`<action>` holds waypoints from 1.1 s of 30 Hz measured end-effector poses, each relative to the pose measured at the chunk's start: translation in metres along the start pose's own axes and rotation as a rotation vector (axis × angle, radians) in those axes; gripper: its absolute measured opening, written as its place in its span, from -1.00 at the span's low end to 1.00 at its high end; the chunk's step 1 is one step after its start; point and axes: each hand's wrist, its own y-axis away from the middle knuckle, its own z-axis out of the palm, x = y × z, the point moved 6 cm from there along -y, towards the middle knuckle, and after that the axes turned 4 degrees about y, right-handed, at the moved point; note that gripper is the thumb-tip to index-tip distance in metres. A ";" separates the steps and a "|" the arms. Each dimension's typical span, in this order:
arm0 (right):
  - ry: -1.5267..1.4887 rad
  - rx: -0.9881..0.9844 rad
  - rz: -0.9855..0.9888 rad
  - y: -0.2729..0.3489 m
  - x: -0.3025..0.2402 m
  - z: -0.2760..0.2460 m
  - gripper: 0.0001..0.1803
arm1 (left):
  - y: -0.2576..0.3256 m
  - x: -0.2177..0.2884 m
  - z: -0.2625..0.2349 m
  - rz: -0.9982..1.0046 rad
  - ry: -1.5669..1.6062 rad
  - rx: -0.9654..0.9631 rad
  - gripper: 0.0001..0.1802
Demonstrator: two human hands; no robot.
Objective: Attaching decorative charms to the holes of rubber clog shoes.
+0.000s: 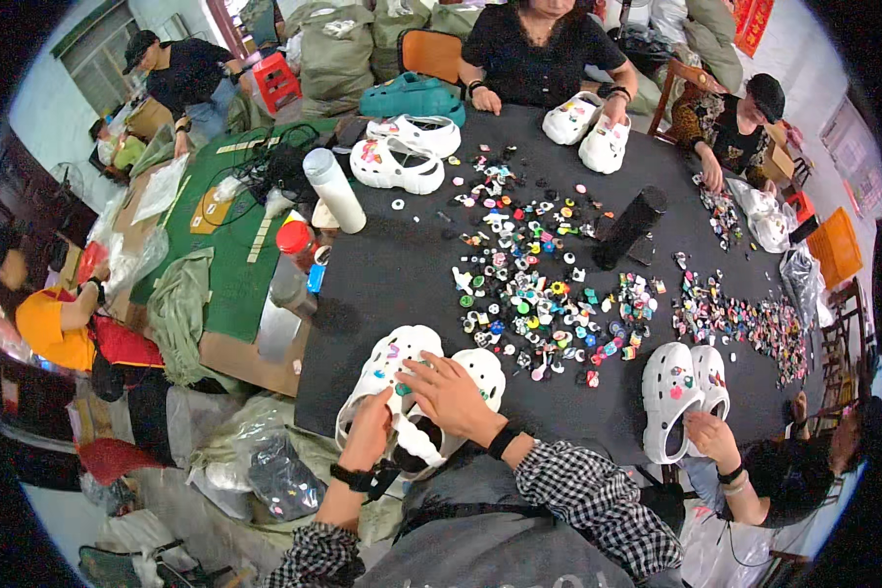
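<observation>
Low in the frame, at the near edge of a black worktop [402, 284]: a pair of white clogs [416, 392], gripped from the left by the left hand [367, 431], fingers closed around the sole edge. Resting on top, the right hand [451, 392], fingers spread open and pressing on the uppers, a small green charm just beside the fingertips. Scattered across the frame's centre, a heap of colourful shoe charms [539, 284]. Toward the upper centre, a black cylinder [629, 227] lying among them; toward the upper left, a white bottle [334, 189]. At lower right, a second white pair [683, 394] touched by another person's hand [711, 438]. More white clogs [588, 127] at the top of the frame, under a seated person's hands.
</observation>
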 end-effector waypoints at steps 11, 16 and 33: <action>-0.182 -0.030 0.005 0.004 -0.038 -0.028 -0.58 | 0.087 0.049 -0.009 0.378 -0.230 0.129 -0.71; -0.138 -0.145 -0.051 0.013 -0.074 -0.028 -0.56 | 0.094 0.051 -0.070 0.432 -0.309 0.472 -0.63; -0.185 -0.318 0.053 0.014 -0.088 0.019 -0.52 | 0.078 0.002 -0.038 0.352 -0.374 0.268 -0.39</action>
